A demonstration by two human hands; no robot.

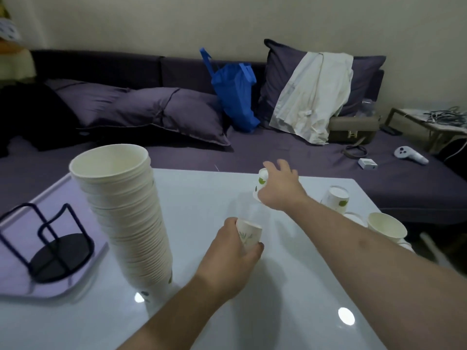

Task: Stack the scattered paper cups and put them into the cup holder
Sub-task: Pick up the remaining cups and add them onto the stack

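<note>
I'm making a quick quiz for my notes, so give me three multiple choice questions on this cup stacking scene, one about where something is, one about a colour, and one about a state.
1. Where does the black wire cup holder stand?
A. on the tray at the table's left
B. on the sofa
C. on top of the cup stack

2. What colour is the bag on the sofa?
A. red
B. blue
C. yellow

3. What is the left hand doing?
A. lying flat on the table
B. gripping a paper cup
C. holding the tall stack

Answers:
1 A, its round base sits on the pale tray.
2 B, it is bright blue beside the pillows.
3 B, its fingers curl round a leaf-printed paper cup.
</note>
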